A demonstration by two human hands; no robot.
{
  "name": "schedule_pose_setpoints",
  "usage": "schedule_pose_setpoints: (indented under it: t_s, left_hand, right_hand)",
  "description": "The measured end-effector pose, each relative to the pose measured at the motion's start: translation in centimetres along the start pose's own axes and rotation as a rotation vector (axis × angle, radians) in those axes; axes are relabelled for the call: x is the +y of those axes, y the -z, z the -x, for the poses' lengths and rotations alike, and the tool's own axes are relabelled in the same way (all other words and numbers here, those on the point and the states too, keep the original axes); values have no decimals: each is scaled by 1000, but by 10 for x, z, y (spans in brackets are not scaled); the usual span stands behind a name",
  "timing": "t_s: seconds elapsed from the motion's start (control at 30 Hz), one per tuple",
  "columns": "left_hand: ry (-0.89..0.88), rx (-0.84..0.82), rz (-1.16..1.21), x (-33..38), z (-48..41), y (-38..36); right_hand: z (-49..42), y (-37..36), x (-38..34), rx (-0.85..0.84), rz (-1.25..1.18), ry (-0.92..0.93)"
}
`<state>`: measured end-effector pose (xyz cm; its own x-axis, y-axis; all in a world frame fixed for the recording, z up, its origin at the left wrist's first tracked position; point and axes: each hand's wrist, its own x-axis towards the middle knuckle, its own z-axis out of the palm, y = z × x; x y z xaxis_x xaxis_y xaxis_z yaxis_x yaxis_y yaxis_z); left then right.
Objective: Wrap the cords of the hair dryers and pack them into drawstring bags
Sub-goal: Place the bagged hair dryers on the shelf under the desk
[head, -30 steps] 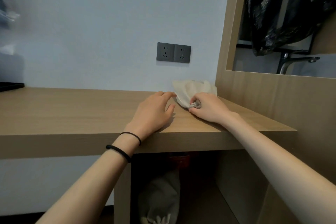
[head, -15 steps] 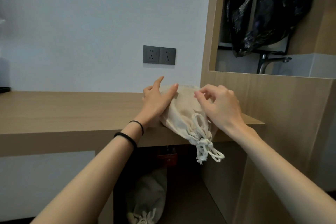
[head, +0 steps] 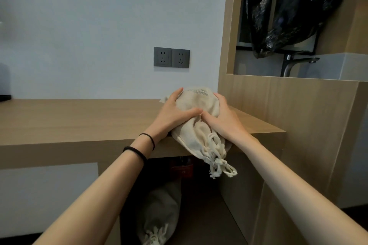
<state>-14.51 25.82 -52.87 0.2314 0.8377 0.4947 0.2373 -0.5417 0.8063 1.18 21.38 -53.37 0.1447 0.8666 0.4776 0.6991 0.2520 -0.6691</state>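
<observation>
**Both hands clasping a stuffed cloth bag at the desk's edge**

The person is gripping a cream drawstring bag [head: 197,109] from both sides. The left hand [head: 171,115] is curling round its left flank and the right hand [head: 223,119] round its right, with the thumbs nearly meeting across the front. The bag is looking bulky and rounded, its coarse woven cloth creasing under the fingers, with faint printing near the top. It is lying on the right end of the wooden desk [head: 79,117]. Its gathered neck is hanging over the front edge, and the knotted, frayed white cords [head: 217,163] are dangling below.

The desktop is showing a smooth, pale wood grain, matching the partition [head: 288,105] standing at its right. A dark grey double socket [head: 171,57] is sitting on the plain white wall behind. In the shadowed cubby underneath, a second cloth bag [head: 159,215] is slumping. Beyond the partition, a crinkled black plastic bag [head: 288,6] is hanging above a metal faucet [head: 294,63]. Two black hair ties [head: 139,151] are circling the left wrist.
</observation>
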Motion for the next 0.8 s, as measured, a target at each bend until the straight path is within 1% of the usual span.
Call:
schedule_pose_setpoints:
  t_s: [0.1, 0.27, 0.43, 0.53, 0.63, 0.8]
  left_hand:
    - [-64, 31, -16, 4, 8, -2]
    - [-162, 57, 26, 12, 27, -5]
    - [-269, 94, 109, 20, 58, -20]
    - [-325, 109, 132, 23, 80, -30]
    - [-383, 126, 141, 23, 104, -42]
    - [-429, 84, 139, 12, 148, -61]
  right_hand:
    - [10, 1, 2, 74, -58, 49]
    - [39, 4, 3, 218, -200, 120]
    - [75, 10, 8, 365, -179, 217]
    - [98, 20, 11, 420, -195, 260]
    - [125, 24, 19, 452, -229, 262]
    - [171, 22, 43, 531, -266, 253]
